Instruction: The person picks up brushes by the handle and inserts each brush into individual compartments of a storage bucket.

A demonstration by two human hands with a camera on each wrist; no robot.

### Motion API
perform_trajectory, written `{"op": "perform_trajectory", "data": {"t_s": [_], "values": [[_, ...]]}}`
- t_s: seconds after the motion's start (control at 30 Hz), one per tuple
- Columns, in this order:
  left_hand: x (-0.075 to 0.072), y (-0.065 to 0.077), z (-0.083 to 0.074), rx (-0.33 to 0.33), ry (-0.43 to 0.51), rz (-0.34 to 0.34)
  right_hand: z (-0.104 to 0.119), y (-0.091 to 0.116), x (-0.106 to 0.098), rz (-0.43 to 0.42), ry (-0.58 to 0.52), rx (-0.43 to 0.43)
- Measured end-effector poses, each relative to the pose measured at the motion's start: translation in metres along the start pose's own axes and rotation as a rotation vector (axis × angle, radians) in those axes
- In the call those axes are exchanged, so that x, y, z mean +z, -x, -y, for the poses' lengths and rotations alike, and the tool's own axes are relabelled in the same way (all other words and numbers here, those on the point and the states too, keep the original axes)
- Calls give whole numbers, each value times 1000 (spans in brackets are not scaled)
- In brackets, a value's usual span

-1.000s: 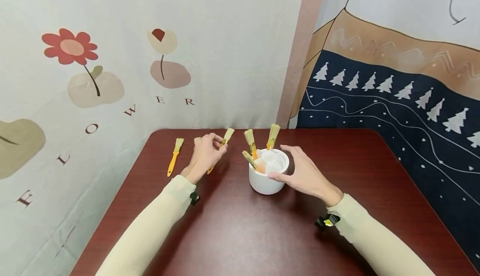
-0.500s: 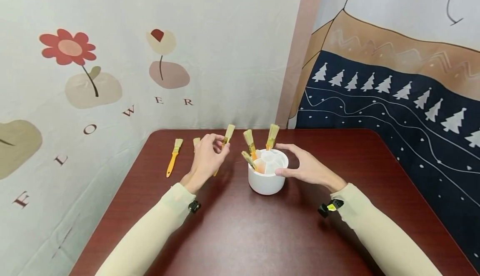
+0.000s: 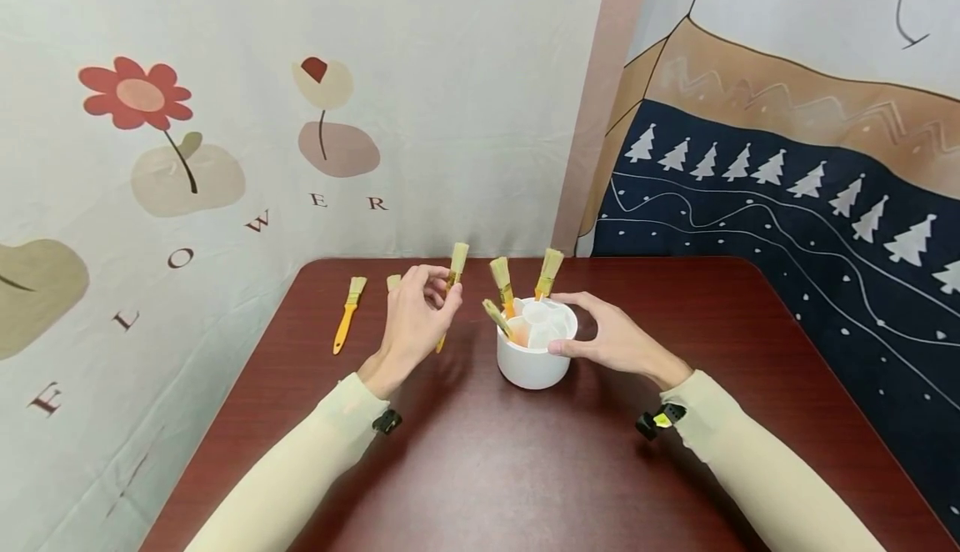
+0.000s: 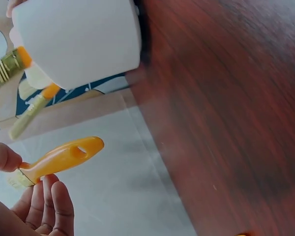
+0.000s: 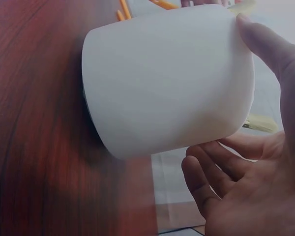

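Note:
My left hand [image 3: 411, 314] pinches a flat paintbrush [image 3: 458, 258] between thumb and fingers, bristles upward. In the left wrist view, the paintbrush's yellow handle [image 4: 64, 157] extends beyond the fingertips, toward the white pot. My right hand [image 3: 618, 339] holds the round white divided pot [image 3: 532, 368] at its right side. Its thumb lies near the rim in the right wrist view, with the fingers against the opposite side of the pot. Three similar brushes stand in the pot: one at the back [image 3: 550, 268], one at the left [image 3: 501, 281] and a lower, leaning one [image 3: 497, 318].
On the dark red-brown table [image 3: 480, 469], a yellow-handled brush [image 3: 346, 327] lies at the left. Another brush [image 3: 393, 282] lies mostly hidden behind my left hand. Printed cloth [image 3: 465, 118] hangs right behind the table's far edge.
The brush in my left hand has been raised off the table and turned more upright. My right hand's thumb has shifted slightly along the pot's rim; the pot stays in place.

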State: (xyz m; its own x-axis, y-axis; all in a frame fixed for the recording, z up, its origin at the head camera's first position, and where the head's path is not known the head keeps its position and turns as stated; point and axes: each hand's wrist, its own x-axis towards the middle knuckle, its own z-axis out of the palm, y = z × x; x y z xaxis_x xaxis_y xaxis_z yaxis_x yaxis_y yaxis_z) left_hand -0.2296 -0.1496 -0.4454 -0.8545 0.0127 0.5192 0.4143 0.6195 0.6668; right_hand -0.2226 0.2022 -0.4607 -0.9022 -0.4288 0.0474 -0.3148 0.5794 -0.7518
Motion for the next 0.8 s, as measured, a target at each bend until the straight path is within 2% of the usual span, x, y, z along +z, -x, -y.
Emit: {"op": "perform_trajectory", "data": {"t_s": [0.33,0.8], "values": [[-2,6,-20,46,115,-67,5,3,7,-50,-1,11],[-3,23,-52,165,218,-155,11,7,17,-129,29,19]]}}
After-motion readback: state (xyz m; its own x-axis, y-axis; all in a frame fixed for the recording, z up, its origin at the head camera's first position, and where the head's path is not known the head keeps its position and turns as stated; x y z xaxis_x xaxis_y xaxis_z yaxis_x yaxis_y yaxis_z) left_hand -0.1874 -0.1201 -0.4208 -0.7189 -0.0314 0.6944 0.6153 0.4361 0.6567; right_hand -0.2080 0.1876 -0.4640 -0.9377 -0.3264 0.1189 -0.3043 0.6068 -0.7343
